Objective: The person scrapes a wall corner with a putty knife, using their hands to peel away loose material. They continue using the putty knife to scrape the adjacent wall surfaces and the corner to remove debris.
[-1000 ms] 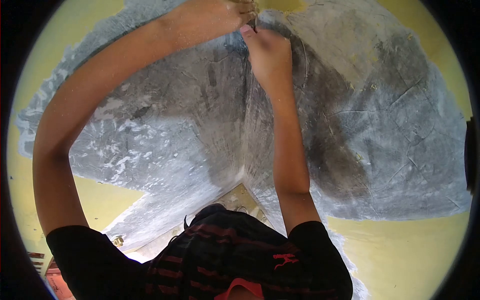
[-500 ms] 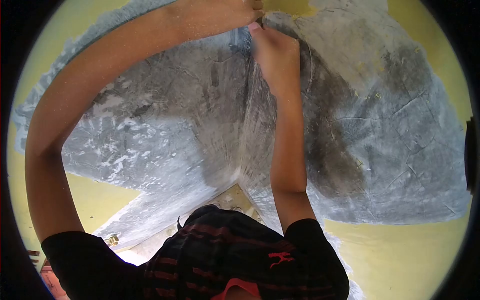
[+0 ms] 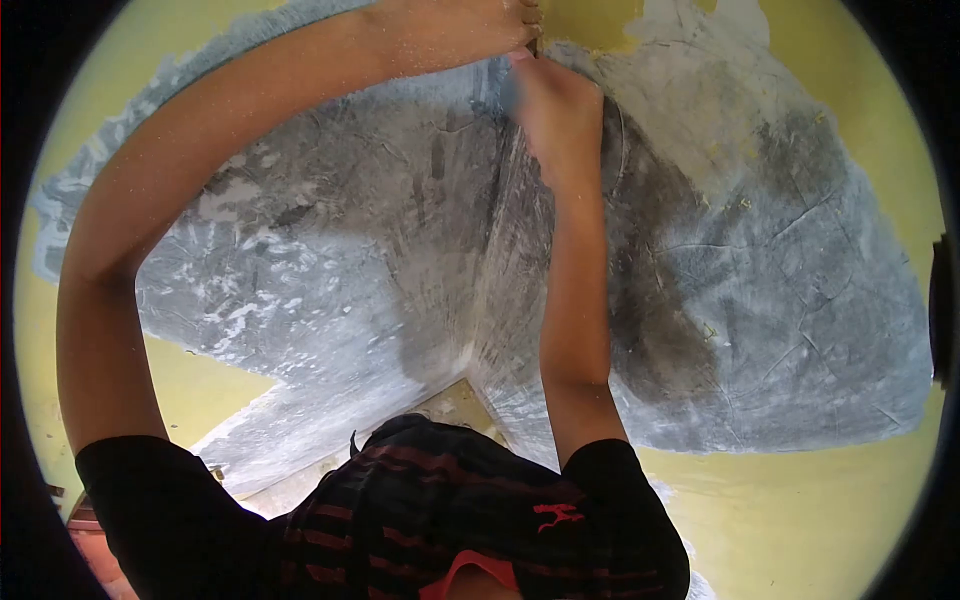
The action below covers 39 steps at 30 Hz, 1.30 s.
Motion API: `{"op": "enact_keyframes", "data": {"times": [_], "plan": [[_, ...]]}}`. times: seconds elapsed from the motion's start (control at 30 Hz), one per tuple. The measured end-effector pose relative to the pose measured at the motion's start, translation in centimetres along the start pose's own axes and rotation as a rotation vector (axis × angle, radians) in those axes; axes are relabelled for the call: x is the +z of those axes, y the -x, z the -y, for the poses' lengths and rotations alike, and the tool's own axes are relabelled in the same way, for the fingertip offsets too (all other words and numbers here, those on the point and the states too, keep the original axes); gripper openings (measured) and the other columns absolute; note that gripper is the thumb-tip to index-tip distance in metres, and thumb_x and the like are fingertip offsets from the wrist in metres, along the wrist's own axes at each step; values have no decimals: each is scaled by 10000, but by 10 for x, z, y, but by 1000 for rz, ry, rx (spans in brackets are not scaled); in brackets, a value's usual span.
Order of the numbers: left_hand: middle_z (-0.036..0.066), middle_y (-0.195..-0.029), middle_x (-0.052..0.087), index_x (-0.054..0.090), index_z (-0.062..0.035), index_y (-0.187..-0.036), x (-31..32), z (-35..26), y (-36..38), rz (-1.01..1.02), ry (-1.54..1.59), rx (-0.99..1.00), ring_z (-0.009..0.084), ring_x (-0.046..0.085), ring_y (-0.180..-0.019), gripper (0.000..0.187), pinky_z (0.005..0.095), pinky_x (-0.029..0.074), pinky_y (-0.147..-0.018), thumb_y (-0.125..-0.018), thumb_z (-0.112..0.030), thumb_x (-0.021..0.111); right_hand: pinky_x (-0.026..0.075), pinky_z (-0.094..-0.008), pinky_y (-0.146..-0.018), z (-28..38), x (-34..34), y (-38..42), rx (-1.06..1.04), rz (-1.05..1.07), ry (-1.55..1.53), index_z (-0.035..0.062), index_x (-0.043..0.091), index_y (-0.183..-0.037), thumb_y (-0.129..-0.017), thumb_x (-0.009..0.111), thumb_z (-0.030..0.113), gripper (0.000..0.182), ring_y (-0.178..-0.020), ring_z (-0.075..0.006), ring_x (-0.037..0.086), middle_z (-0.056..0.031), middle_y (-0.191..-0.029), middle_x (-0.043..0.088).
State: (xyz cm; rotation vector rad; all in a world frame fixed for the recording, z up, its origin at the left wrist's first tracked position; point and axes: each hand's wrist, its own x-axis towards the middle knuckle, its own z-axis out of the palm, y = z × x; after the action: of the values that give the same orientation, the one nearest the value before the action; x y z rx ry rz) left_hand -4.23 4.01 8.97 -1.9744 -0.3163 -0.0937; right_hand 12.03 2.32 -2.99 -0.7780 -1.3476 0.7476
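1. Left hand (image 3: 450,30): raised to the top edge of the view at the inside corner (image 3: 500,220) where two walls meet; its fingertips are cut off by the frame, so whether it grips anything cannot be told.
2. Right hand (image 3: 555,105): raised just beside the left hand and touching it near the corner line; fingers curled inward, but any object within them is hidden, so the grip cannot be judged.
3. Edges and room: both forearms rise close together, the corner seam running between them down to the floor (image 3: 450,405); open wall lies well to either side.
4. Surface: grey, streaked plaster patch (image 3: 760,300) spreads over both walls, with fine cracks on the right; yellow paint (image 3: 820,510) borders it below and above.
5. Foreground: the person's black shirt with red stripes (image 3: 440,510) fills the lower view.
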Motion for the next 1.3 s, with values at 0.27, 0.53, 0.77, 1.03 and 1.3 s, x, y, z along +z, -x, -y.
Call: {"op": "enact_keyframes", "data": {"times": [0.27,0.53,0.77,1.03,1.3], "plan": [[115,-1022,740,756,-7,-968,6,1,-3,-61,18,-14,251,722,-1095,170,337,583,-1014,-857,-111,681,387,-289,-527,1,-1,-1,-22,-34,-37,-28,705,-821,-1036,733,352,437,-572,-77,454,47,-636,489],[133,-1057,757,759,10,-950,2,12,-4,-54,60,-7,257,730,-1099,168,340,576,-1034,-875,-121,683,357,-302,-519,7,4,-4,-7,-32,-32,2,629,-724,-1038,726,327,462,-560,-76,438,46,-625,469],[149,-1119,761,763,19,-1027,10,15,-1,-195,-42,12,259,717,-1159,215,347,559,-1078,-900,-130,672,374,-335,-525,5,5,-15,-95,-76,39,-27,624,-732,-1018,726,337,474,-560,-94,438,16,-597,474],[152,-1186,762,761,19,-1087,7,14,4,-149,-76,1,252,715,-1186,251,339,548,-1098,-904,-128,671,362,-335,-539,-1,8,-17,-137,-50,77,-50,659,-795,-1018,719,321,437,-577,-91,411,-1,-569,485],[148,-1103,764,763,10,-1018,-2,8,-3,-71,-47,-26,261,744,-1071,196,352,591,-1016,-900,-124,684,370,-311,-527,17,-2,-9,-63,8,69,-34,682,-795,-1031,713,333,437,-569,-79,448,24,-597,503]]}}
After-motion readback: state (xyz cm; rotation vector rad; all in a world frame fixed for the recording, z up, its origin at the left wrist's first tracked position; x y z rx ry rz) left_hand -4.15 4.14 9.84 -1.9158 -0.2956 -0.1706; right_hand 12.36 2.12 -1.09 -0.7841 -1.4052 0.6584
